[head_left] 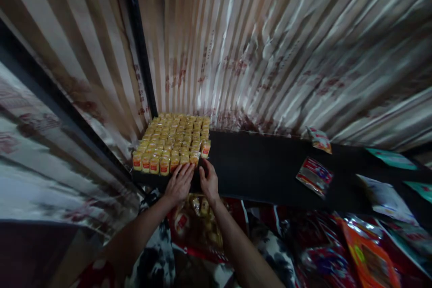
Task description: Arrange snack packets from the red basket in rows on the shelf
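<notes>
Seen from above, a person is reaching both bare arms forward to a dark shelf (270, 166) that is running across the middle of the scene. At its far left corner a tight block of small yellow packets (173, 139) with red bases is standing in rows. The left hand (180, 183) is lying palm down with its fingers spread, the tips touching the near row of the block. The right hand (209, 180) is sitting just beside it, fingers loosely curled up toward the single packet (205, 148) at the block's near right corner; whether it is actually pinching that packet cannot be told. The work appears to be squaring up or filling the front row, and the next move is likely calling for a light, even push so the upright packets are not tipping.

To the right, a red and white sachet (314, 175) is lying flat on the shelf, with another sachet (319, 139) farther back, both well apart from the hands. Corrugated metal sheeting (270, 45) is closing in behind and to the left. Below the shelf, bright snack bags (367, 252) are crowding the near right.
</notes>
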{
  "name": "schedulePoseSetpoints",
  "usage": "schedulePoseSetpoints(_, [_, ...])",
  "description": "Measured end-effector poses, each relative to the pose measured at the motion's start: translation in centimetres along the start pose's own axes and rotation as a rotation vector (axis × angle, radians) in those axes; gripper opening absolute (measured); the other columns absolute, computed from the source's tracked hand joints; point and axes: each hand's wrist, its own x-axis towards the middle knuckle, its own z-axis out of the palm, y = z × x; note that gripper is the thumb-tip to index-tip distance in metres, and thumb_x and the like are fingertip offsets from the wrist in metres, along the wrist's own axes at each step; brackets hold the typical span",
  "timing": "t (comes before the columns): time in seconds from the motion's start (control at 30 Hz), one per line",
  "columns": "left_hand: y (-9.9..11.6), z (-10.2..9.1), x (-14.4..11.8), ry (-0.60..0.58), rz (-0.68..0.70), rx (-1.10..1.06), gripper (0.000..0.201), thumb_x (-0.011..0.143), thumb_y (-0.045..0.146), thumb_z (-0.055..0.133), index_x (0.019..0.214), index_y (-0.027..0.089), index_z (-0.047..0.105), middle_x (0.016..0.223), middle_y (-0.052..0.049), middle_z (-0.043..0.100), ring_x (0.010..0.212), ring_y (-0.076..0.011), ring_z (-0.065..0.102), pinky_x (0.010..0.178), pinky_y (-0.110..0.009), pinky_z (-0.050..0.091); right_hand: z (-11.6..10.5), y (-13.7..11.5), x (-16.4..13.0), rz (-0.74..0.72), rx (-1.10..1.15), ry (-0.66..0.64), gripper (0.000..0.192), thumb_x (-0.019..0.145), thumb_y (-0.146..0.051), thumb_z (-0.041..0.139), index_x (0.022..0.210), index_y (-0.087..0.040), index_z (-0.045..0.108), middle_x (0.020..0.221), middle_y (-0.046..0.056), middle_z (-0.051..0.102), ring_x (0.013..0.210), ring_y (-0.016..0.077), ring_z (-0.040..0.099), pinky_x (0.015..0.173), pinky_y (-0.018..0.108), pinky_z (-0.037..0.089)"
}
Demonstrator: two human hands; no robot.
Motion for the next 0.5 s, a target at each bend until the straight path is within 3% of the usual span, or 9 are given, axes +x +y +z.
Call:
schedulePoseSetpoints(0.33, [0.2,-1.8,-0.5,-0.111,0.066,-0.146,0.039,0.086,0.01,0.037,0.119,0.016,0.058,0.139,-0.006,0.046,0.135,-0.023,0.028,0.111,-0.05,0.028,-5.5,0.9,-8.7,0.228,0.09,-0.013,0.036,0.084,-0.042,0.046,0.102,-0.016,0.063,0.102,0.011,0.068,0.093,0.0203,0.063,0.087,0.036,0.048])
schedulePoseSetpoints(0.5, [3.9,-1.6,-3.1,-0.259,0.161,-0.316,0.035,0.086,0.016,0.04,0.113,0.016,0.062,0.124,-0.008,0.059,0.12,-0.0212,0.048,0.099,-0.037,0.044,-5.9,4.4,-11.6,0.285,-0.094,-0.073,0.029,0.081,-0.039,0.045,0.088,-0.02,0.066,0.089,0.009,0.071,0.082,0.022,0.066,0.075,0.034,0.051])
